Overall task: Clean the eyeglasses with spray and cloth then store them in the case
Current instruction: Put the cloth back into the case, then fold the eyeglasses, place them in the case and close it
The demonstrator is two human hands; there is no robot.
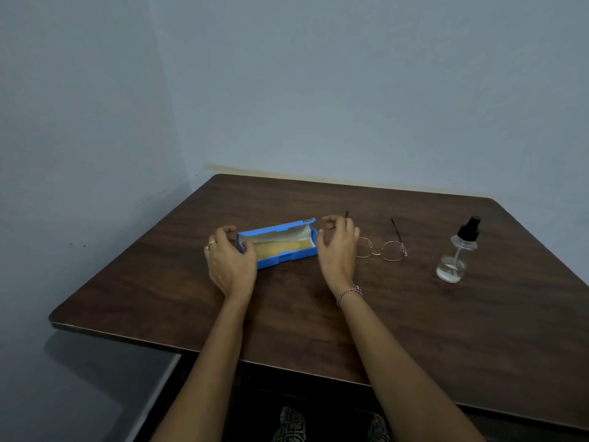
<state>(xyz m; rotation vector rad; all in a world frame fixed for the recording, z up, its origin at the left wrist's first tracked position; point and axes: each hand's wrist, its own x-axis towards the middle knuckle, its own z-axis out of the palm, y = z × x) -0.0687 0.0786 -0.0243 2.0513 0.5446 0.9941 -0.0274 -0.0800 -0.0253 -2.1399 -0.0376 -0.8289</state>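
A blue eyeglass case [288,257] lies open in the middle of the table, lid tipped back, with a yellow cloth [280,247] inside. My left hand [229,266] holds the case's left end, thumb on the front and fingers curled behind. At the case's right end hovers my right hand [338,250], its fingers loosely curved and holding nothing. Thin-rimmed round eyeglasses [382,250] lie unfolded just right of that hand, partly hidden by it. A clear spray bottle [455,256] with a black pump stands further right.
The dark wooden table [414,330] sits in a corner, with blue-grey walls behind it and to its left. My knees show below the near edge.
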